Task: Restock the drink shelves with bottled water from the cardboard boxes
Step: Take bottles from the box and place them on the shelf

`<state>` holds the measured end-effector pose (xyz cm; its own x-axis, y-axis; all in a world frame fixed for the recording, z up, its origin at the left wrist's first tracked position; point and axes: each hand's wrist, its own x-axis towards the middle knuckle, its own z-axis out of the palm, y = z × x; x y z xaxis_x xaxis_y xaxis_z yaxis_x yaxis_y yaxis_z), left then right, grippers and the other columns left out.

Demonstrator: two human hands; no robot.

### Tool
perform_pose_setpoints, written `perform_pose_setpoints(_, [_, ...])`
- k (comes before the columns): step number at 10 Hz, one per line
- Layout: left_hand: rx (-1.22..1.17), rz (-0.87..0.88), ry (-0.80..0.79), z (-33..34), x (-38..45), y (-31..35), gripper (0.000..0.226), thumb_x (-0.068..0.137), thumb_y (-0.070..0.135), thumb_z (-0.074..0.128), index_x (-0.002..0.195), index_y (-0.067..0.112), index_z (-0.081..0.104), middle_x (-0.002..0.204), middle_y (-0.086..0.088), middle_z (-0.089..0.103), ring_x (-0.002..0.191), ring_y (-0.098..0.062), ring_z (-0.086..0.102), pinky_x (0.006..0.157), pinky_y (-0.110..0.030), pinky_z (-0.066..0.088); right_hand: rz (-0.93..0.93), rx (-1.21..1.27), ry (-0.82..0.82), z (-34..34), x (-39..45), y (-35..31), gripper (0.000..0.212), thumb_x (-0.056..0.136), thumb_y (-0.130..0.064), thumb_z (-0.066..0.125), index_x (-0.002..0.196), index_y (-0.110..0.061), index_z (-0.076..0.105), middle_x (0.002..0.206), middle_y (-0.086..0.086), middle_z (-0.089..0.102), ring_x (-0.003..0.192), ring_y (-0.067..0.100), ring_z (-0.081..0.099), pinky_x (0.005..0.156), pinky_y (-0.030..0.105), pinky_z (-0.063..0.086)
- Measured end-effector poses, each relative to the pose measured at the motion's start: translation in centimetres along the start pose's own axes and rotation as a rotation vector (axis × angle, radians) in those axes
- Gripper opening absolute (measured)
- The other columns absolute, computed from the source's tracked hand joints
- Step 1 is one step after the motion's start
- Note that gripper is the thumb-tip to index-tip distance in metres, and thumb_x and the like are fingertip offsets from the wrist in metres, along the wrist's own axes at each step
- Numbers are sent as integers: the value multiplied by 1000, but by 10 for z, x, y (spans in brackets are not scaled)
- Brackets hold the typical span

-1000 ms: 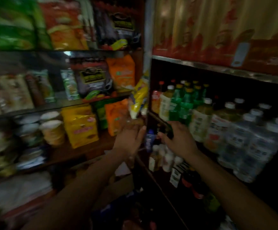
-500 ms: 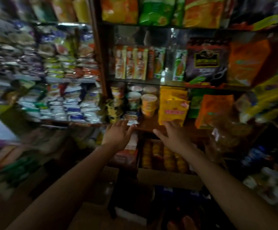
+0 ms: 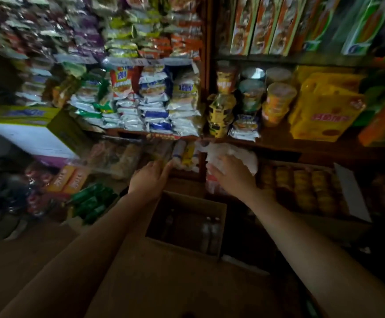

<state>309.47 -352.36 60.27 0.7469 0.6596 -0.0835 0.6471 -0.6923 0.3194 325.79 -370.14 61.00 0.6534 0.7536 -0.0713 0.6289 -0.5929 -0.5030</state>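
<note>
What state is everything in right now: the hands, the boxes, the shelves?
Left hand: open, fingers straight, holds nothing.
Right hand: open, in front of a white bag, contact unclear.
Cardboard box: open, flaps up, mostly emptied.
Water bottles: upright in the box's right side, caps on.
Tray box: open, rows of yellow goods.
Cup noodles: stacked, sealed.
Noodle packets: piled, shelf full.

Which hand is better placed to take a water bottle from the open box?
Probably right: the bottles stand at the box's right side, below the right hand.
</note>
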Motion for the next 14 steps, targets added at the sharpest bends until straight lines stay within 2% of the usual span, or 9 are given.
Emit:
perform_pose_setpoints(3, [-99, -109, -229, 56, 62, -59, 50, 101, 47, 26, 142, 21, 39, 144, -6, 44, 129, -27, 44, 103, -46, 39, 177, 52, -160, 101, 61, 11, 66, 90, -69, 34, 131, -19, 49, 130, 2, 55, 122, 22, 51, 99, 39, 44])
perform_pose_setpoints(4, [-77, -134, -303, 87, 80, -73, 47, 102, 42, 27, 141, 19, 39, 143, -7, 44, 129, -27, 44, 103, -46, 39, 252, 110, -233, 135, 84, 28, 69, 89, -68, 37, 138, -19, 44, 138, 2, 51, 127, 22, 48, 103, 42, 42])
perform_pose_setpoints(5, [-148, -221, -347, 123, 103, -88, 53, 98, 53, 26, 135, 20, 45, 135, -7, 51, 121, -27, 51, 100, -45, 42, 371, 164, -269, 168, 102, 47, 69, 89, -68, 38, 136, -18, 46, 136, 3, 52, 126, 22, 49, 105, 47, 40])
perform_pose_setpoints(7, [-205, -277, -510, 207, 143, -105, 50, 95, 58, 30, 118, 21, 56, 113, -4, 63, 102, -25, 61, 87, -45, 51, 550, 274, -330, 245, 108, 84, 67, 86, -68, 43, 131, -19, 52, 130, 1, 58, 120, 19, 55, 98, 41, 48])
perform_pose_setpoints(8, [-192, -261, -645, 259, 158, -112, 48, 95, 53, 38, 123, 18, 55, 118, -6, 61, 106, -27, 60, 91, -44, 50, 616, 328, -340, 281, 103, 102, 53, 90, -62, 46, 127, -25, 53, 125, -4, 59, 114, 16, 57, 89, 29, 48])
perform_pose_setpoints(10, [-112, -163, -892, 390, 187, -127, 44, 97, 41, 46, 127, 10, 53, 128, -10, 56, 116, -29, 54, 95, -35, 43, 729, 390, -296, 373, 108, 153, 52, 91, -55, 50, 130, -21, 51, 132, 1, 55, 121, 20, 52, 98, 36, 46])
perform_pose_setpoints(11, [-106, -217, -956, 458, 195, -131, 41, 98, 30, 47, 130, 6, 53, 134, -14, 53, 124, -31, 49, 100, -34, 38, 819, 439, -276, 426, 107, 179, 59, 88, -62, 47, 133, -24, 49, 135, 1, 54, 125, 23, 51, 101, 36, 44])
perform_pose_setpoints(12, [-134, -280, -976, 519, 197, -137, 37, 97, 17, 48, 130, 1, 52, 135, -18, 53, 125, -32, 49, 101, -34, 39, 919, 529, -299, 473, 98, 202, 60, 94, -49, 50, 144, -17, 38, 144, 3, 45, 132, 21, 44, 106, 32, 38])
perform_pose_setpoints(14, [-207, -226, -1042, 644, 197, -145, 45, 98, 25, 49, 136, 0, 44, 138, -16, 47, 127, -29, 46, 104, -33, 36, 1051, 699, -112, 563, 83, 234, 56, 90, -51, 56, 138, -25, 45, 134, -1, 55, 123, 19, 53, 103, 43, 43])
